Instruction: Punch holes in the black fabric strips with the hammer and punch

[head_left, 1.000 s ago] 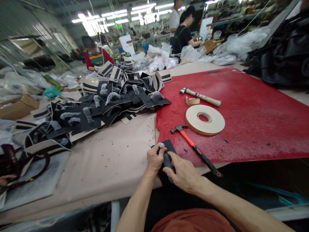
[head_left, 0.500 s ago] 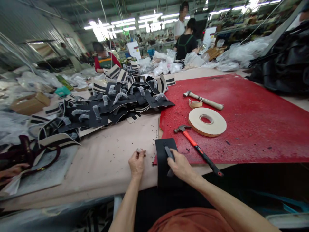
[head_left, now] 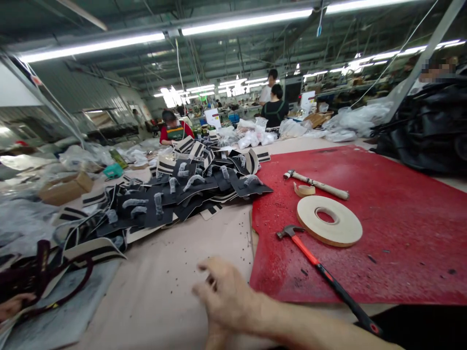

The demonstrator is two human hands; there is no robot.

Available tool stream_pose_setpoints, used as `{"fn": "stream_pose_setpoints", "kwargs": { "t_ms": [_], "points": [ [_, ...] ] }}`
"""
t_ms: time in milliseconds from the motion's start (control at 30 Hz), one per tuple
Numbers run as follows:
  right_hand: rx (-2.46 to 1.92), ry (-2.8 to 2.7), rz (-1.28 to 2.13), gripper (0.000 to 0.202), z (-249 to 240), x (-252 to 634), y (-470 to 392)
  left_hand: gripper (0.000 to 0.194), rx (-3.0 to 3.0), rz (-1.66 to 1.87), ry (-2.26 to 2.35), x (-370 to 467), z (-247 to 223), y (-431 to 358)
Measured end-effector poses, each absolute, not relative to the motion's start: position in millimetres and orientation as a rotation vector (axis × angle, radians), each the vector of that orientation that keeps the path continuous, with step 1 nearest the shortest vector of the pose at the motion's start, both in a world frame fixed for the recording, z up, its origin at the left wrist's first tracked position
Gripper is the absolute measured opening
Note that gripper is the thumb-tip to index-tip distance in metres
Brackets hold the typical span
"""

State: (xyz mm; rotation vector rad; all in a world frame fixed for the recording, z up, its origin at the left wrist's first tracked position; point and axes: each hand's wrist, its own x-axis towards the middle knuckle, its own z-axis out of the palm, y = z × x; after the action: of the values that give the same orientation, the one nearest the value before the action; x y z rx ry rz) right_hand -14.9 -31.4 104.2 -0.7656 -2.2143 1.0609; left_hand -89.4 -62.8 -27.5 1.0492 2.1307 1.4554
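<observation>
My right hand (head_left: 229, 291) is over the pale tabletop, just left of the red sheet (head_left: 383, 228). Its thumb and forefinger are curved and parted, with nothing I can make out between them; the other fingers are partly hidden and blurred. Below it, my left hand (head_left: 218, 336) shows only near the wrist, its fingers covered by the right. To the right lies a claw hammer (head_left: 315, 262) with an orange and black handle. Behind it are a wide roll of cream tape (head_left: 345, 223), a small tape piece (head_left: 304, 189) and a hammer with a wrapped handle (head_left: 321, 184).
A heap of black panels with wrapped handles (head_left: 182, 189) covers the left back. A co-worker's hand (head_left: 16, 306) is by maroon straps (head_left: 44, 272) at far left. Black bags (head_left: 423, 131) stand at right; a cardboard box (head_left: 67, 187) sits left. Dark specks dot the table.
My right hand has left the black panel and its handle and crossed left over my left hand. The panel is out of sight. The camera has tilted up.
</observation>
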Motion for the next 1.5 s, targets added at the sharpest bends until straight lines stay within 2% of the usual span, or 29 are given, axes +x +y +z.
{"fn": "stream_pose_setpoints", "kwargs": {
  "t_ms": [100,233,367,433,533,600,700,800,900,1033,1167,1300,1500],
  "points": [
    [-1.212,-2.196,0.669,0.039,114,8,85,0.032,1.016,1.549,2.019,-92,-34,-62],
    [-1.431,-2.164,0.473,0.054,122,30,215,0.040,0.889,1.569,1.917,-97,-51,-59],
    [-1.555,-2.264,0.398,0.066,120,30,280,0.042,0.827,1.565,1.921,-98,-63,-59],
    [-1.592,-2.341,0.381,0.060,120,25,296,0.039,0.827,1.572,1.911,-97,-63,-59],
    [-1.617,-2.462,0.348,0.039,125,17,306,0.036,0.872,1.557,1.909,-95,-60,-59],
    [-1.593,-2.536,0.302,0.032,132,16,301,0.035,0.884,1.552,1.928,-95,-59,-59],
    [-1.519,-2.611,0.213,0.036,144,25,268,0.036,0.881,1.567,1.919,-95,-59,-60],
    [-1.460,-2.601,0.082,0.044,147,47,203,0.035,0.892,1.596,1.890,-94,-57,-60],
    [-1.539,-2.575,0.033,0.045,129,76,126,0.034,0.918,1.597,1.887,-94,-55,-59],
    [-1.668,-2.560,0.254,0.038,77,105,39,0.035,0.935,1.594,1.898,-95,-55,-60],
    [-1.752,-2.457,0.475,0.034,35,111,-11,0.037,0.881,1.592,1.895,-98,-50,-59],
    [-1.754,-2.387,0.564,0.041,26,111,-27,0.036,0.855,1.655,1.796,-89,-26,-49],
    [-1.670,-2.445,0.628,0.038,32,117,-22,0.026,1.032,1.603,1.487,-41,-1,-7]
  ]
}}
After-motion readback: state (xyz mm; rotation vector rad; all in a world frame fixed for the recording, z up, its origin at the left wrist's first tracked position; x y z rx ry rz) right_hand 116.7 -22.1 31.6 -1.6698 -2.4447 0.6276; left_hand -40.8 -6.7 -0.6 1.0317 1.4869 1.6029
